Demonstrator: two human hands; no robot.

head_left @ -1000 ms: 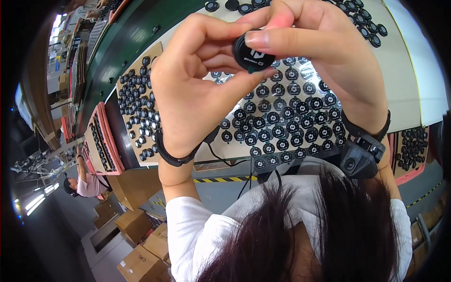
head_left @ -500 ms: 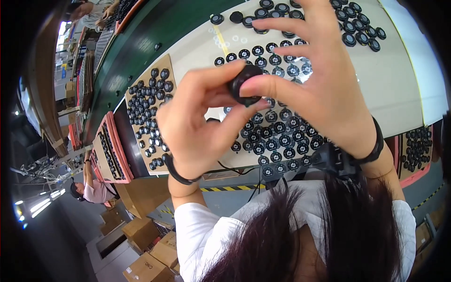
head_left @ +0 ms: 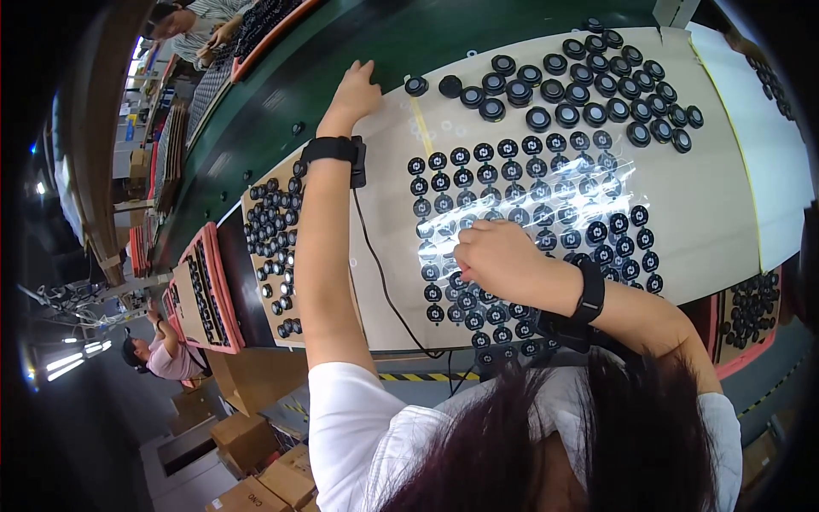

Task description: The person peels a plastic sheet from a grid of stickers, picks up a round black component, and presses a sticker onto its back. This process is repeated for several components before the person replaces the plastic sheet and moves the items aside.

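My left hand point(head_left: 356, 92) reaches far forward over the edge of a green conveyor belt point(head_left: 328, 55), its fingers stretched out and a little apart. I see nothing in it. My right hand point(head_left: 503, 258) rests low over a clear, shiny sheet of round black stickers point(head_left: 507, 148) with white marks. Its fingers are bent and pressed together at the tips; whatever they pinch, if anything, is hidden. Right of my left hand stand a round black part with a grey top point(head_left: 415, 85) and a plain black one point(head_left: 450, 85).
Many round black parts point(head_left: 566, 115) stand at the back right, more on a brown board point(head_left: 277, 218) at left. A black cable point(head_left: 384, 286) crosses the beige table point(head_left: 699, 196). Co-workers sit across the belt point(head_left: 205, 30) and at far left point(head_left: 171, 354).
Both hands held a round black part together above the stickers. They have separated: the left went forward to the belt without it visible, the right went down onto the sticker sheet.
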